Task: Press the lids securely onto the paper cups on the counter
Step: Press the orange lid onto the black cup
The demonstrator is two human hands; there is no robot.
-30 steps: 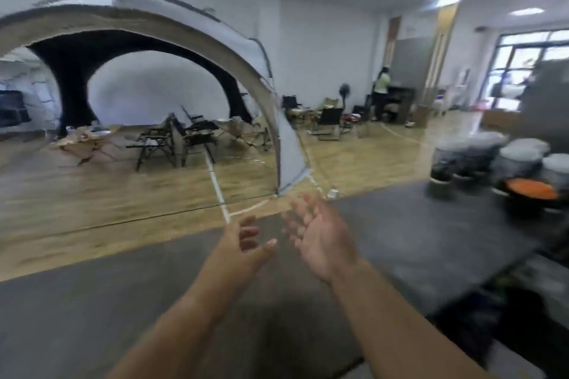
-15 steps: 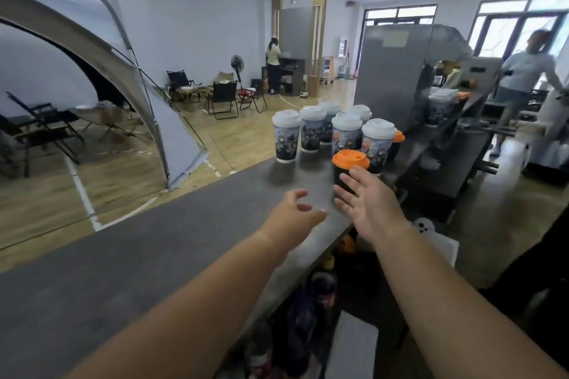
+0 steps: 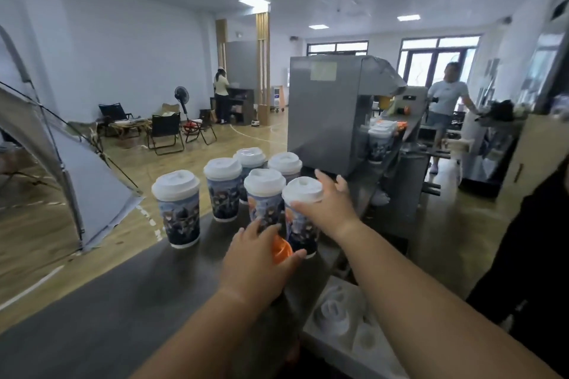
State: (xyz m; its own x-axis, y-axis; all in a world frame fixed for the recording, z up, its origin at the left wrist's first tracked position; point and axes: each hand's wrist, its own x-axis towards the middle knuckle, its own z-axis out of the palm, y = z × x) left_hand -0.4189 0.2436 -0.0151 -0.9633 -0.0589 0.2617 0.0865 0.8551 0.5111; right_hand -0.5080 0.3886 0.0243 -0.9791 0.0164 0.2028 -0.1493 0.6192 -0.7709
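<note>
Six paper cups (image 3: 178,212) with printed sleeves and white lids (image 3: 222,168) stand grouped on the dark counter (image 3: 107,301) in the middle of the frame. Five are clustered close together and one stands apart at the left.

The right hand (image 3: 326,208) comes in from the lower right and grips the nearest cup (image 3: 300,232) at its top. The thumb lies along the front of the lid's rim and the fingers (image 3: 323,177) curve round its far side.

Just below and left of that cup, the left hand (image 3: 257,257) curls over an orange lid (image 3: 280,251), with the thumb under its right edge and the fingers over the top. The hand hides whatever sits beneath the lid.

A grey machine (image 3: 332,108) stands on the counter right of centre, directly behind the cups. A white tray (image 3: 338,317) with round moulded shapes lies at the lower right, below the counter's edge. A grey tent (image 3: 77,181) fills the left edge. One person (image 3: 446,98) stands at the right, by the windows.
</note>
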